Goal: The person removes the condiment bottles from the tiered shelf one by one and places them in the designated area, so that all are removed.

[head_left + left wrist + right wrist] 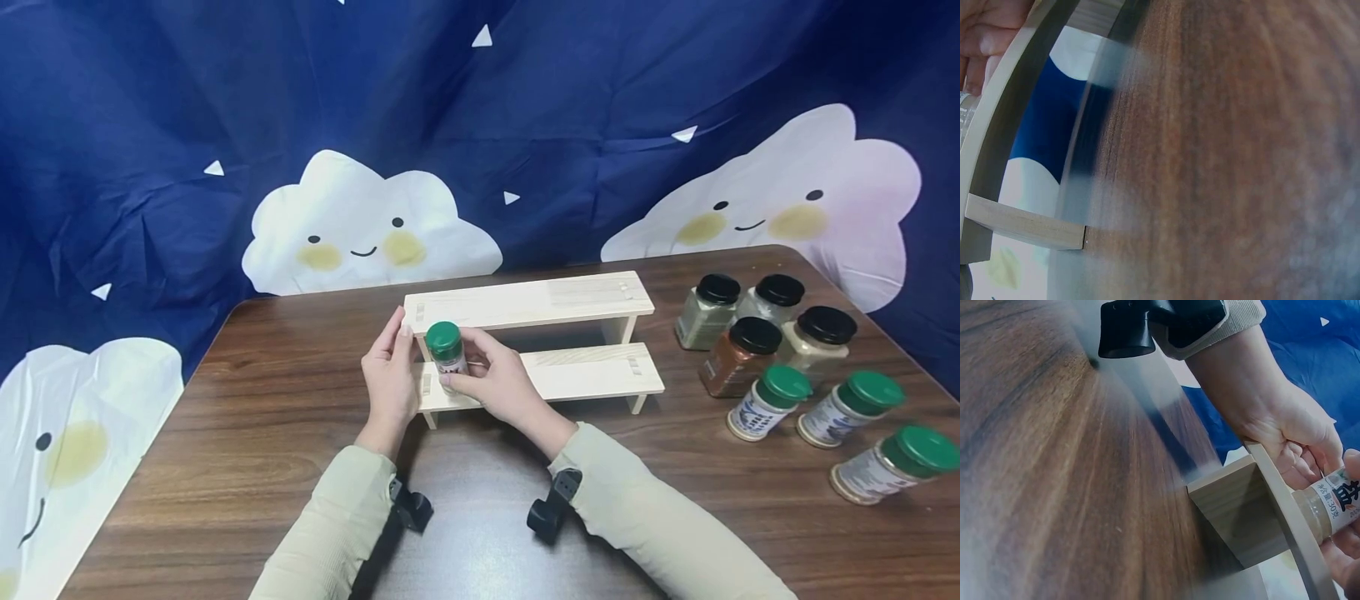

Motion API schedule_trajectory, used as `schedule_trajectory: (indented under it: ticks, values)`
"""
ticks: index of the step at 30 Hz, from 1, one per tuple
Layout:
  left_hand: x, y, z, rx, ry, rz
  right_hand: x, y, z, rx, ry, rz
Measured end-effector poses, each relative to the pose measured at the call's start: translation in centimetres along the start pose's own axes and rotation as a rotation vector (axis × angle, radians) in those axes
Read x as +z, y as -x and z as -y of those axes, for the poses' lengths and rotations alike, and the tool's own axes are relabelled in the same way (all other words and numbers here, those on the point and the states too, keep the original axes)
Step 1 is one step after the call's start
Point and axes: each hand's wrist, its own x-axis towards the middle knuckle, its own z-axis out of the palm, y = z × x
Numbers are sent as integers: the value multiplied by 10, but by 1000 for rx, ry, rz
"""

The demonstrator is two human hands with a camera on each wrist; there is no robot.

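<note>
A small spice jar (450, 358) with a green cap and printed label is at the left end of the lower step of a pale two-step wooden rack (570, 372). My right hand (498, 375) grips it between thumb and fingers. In the right wrist view the jar's base (1313, 515) is at the step's board; whether it bears weight there I cannot tell. To the left of the jar is my left hand (392, 379), fingers extended up beside the rack's left end. It appears holding nothing. The left wrist view catches part of the right hand (988, 37) behind the board.
On the right of the brown wooden table (300, 400) stand several black-capped square jars (738, 358) and three green-capped spice jars (761, 408). The rack's upper step (525, 304) rises behind the lower one. A blue cloud-print cloth (555, 125) hangs behind the table.
</note>
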Motion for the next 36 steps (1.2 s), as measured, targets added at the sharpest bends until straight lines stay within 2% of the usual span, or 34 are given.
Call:
schedule_trajectory:
  ticks: [11, 20, 28, 36]
  values:
    - [0, 0, -1, -15, 9, -5, -8, 4, 7, -13, -26, 0]
    - [0, 0, -1, -25, -2, -4, -23, 10, 11, -42, -14, -37]
    - [-1, -1, 0, -24, -12, 6, -44, 20, 7, -82, -51, -112]
    - [-1, -1, 1, -29, 1, 4, -65, 30, 3, -85, -27, -184]
